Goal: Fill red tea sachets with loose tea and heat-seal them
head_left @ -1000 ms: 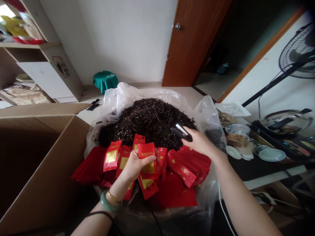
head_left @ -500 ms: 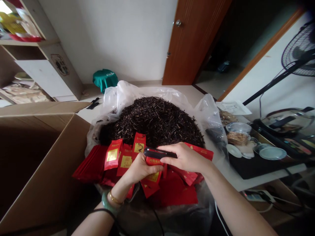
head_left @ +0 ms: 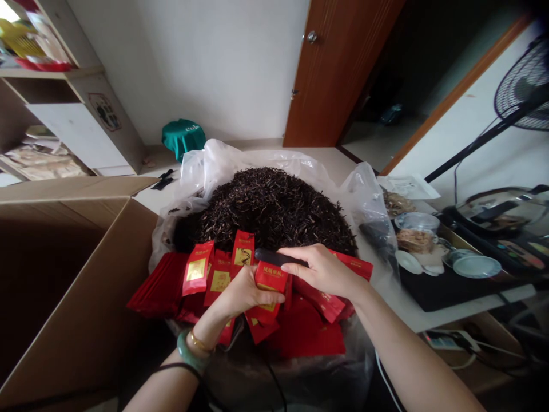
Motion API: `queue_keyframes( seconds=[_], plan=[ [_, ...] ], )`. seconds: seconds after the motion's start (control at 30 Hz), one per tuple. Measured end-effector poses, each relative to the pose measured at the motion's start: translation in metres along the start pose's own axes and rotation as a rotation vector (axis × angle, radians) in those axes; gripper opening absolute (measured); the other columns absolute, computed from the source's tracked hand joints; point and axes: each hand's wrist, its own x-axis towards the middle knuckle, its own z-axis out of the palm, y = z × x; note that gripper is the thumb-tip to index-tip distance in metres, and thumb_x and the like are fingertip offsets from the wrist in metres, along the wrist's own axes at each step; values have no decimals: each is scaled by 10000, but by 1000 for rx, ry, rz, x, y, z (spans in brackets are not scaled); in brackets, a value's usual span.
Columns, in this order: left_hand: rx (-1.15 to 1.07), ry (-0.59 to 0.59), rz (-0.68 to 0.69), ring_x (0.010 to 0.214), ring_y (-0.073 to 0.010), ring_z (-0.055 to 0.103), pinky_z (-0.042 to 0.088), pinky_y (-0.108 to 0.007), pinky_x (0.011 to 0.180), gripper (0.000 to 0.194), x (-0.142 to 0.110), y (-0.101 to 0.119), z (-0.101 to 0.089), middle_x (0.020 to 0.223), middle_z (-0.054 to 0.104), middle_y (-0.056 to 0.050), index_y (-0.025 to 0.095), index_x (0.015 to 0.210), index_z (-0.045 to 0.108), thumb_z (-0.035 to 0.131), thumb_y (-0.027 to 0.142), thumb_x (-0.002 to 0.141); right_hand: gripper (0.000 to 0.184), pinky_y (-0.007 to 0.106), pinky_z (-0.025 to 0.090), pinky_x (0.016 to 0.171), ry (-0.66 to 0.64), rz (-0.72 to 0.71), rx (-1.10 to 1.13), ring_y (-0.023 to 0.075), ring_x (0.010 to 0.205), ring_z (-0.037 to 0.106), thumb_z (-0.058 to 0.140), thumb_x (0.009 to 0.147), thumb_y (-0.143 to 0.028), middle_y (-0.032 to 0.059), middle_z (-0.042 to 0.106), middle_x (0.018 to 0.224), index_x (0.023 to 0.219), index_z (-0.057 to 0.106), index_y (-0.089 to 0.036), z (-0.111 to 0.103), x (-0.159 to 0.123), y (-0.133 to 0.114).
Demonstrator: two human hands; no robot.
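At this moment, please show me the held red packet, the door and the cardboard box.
Held red packet (head_left: 271,280): head view, printed front.
Door (head_left: 341,68): head view, wooden panel.
Cardboard box (head_left: 99,294): head view, side wall.

Leaf mound: above the heap of dark, twisted dried leaves (head_left: 274,200), we have open air beyond our fingers.
Between our hands: the slim black stapler-like tool (head_left: 268,257) in our right hand (head_left: 323,270) meets the gold-lettered red packet (head_left: 271,279) in our left hand (head_left: 244,293), closing that gap.
Left side: the brown cardboard box wall (head_left: 114,280) bars us; red packets with gold labels (head_left: 197,269) crowd nearer.
Right side: the crumpled translucent plastic bag (head_left: 371,200) rises before the cluttered black-topped counter (head_left: 422,293).
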Motion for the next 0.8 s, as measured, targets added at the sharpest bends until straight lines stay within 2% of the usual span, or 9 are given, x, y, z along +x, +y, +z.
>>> queue_keyframes(
  seconds=[0.2, 0.37, 0.53, 0.6, 0.7, 0.8],
  plan=[
    [50, -30, -34, 674, -145, 620, 503, -274, 711, 413, -3, 5, 1, 755, 710, -18, 117, 857, 686, 865, 206, 495, 329, 349, 528, 892, -16, 37, 69, 270, 1065, 661, 568, 876, -328, 48, 707, 1145, 1171, 678, -232, 0, 1, 4],
    [46, -29, -46, 662, -152, 626, 498, -259, 682, 384, -4, 6, 2, 741, 711, -21, 121, 825, 694, 867, 215, 495, 387, 397, 489, 956, -48, 69, 175, 271, 1118, 628, 590, 858, -380, 62, 675, 1210, 1204, 646, -214, -10, 1, 7],
    [28, 12, -31, 645, -151, 629, 506, -261, 678, 381, -4, 9, 2, 737, 717, -18, 120, 805, 705, 875, 204, 475, 510, 394, 552, 817, -70, 176, 311, 243, 868, 713, 548, 867, -467, 87, 736, 1042, 1264, 590, -148, -22, -1, 11],
    [26, 13, -27, 645, -151, 630, 508, -263, 680, 385, -4, 9, 2, 728, 716, -16, 119, 806, 705, 877, 202, 472, 542, 403, 544, 848, -68, 170, 286, 262, 931, 701, 584, 839, -473, 108, 715, 1109, 1262, 591, -135, -20, -1, 12],
    [30, 10, -30, 652, -153, 632, 510, -268, 686, 402, -4, 8, 3, 729, 716, -21, 118, 830, 702, 876, 216, 481, 480, 397, 489, 962, -36, 120, 214, 278, 1109, 633, 627, 816, -430, 99, 661, 1231, 1215, 635, -162, -12, 1, 12],
    [31, 19, -47, 638, -148, 625, 505, -261, 664, 431, -4, 6, 4, 729, 715, -26, 115, 834, 694, 885, 246, 471, 371, 381, 499, 945, -15, 106, 174, 271, 1085, 648, 602, 845, -385, 64, 701, 1160, 1162, 674, -208, -4, 2, 10]
  ],
)
